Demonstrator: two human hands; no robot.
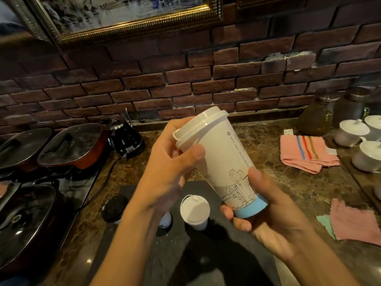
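Above the black mat (237,248): right hand (276,219), fingers curled round the blue base of a tilted white travel cup (224,159); left hand (165,170), thumb and fingers pinching its lid (198,124); beneath, white-lidded cup (195,211); farther, black kettle (126,139); brick wall (185,83).

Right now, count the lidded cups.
3. A tilted cup between left hand and right hand; a white-lidded cup on the dark mat; a black-lidded cup beside it. The left forearm may hide another.

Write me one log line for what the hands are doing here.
white cup: tilted, lid on, above counter | left hand: grips lid end | right hand: holds blue base
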